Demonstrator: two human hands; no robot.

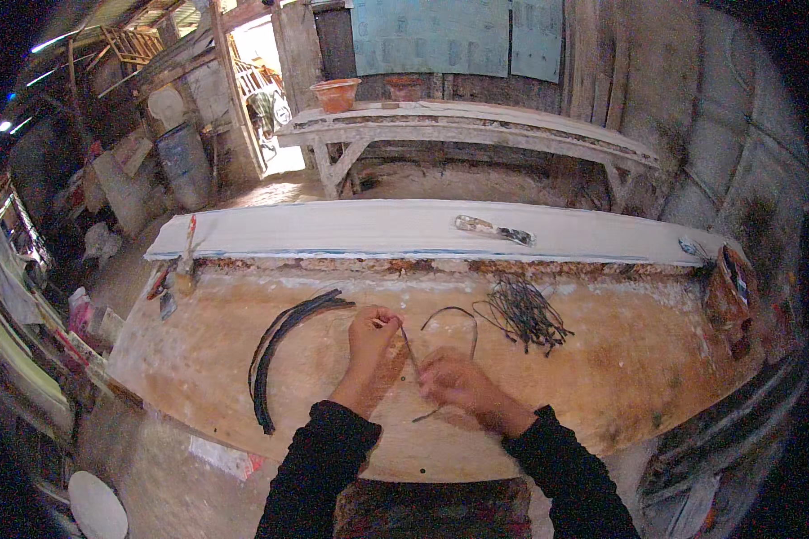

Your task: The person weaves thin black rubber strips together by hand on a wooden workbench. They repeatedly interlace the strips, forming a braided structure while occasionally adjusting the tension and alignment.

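Over the middle of the wooden table, my left hand (375, 340) pinches one end of a thin dark strip (409, 346). The strip runs taut down to my right hand (458, 382), whose blurred fingers are closed on it. A loop of dark strip (474, 334) curves out above the right hand, and a loose end (427, 415) shows below it. Left of my hands lies a curved bundle of long black strips (270, 364). To the right, beyond my right hand, is a tangled pile of short black strips (523, 314), some with knot-like ends.
A white board (360, 229) spans the table's far edge, with a putty knife (494, 230) on it. A brush (187, 256) is at the left end, a brown bag (730, 296) at the right. Behind stands a bench (476, 121) with an orange pot (336, 94).
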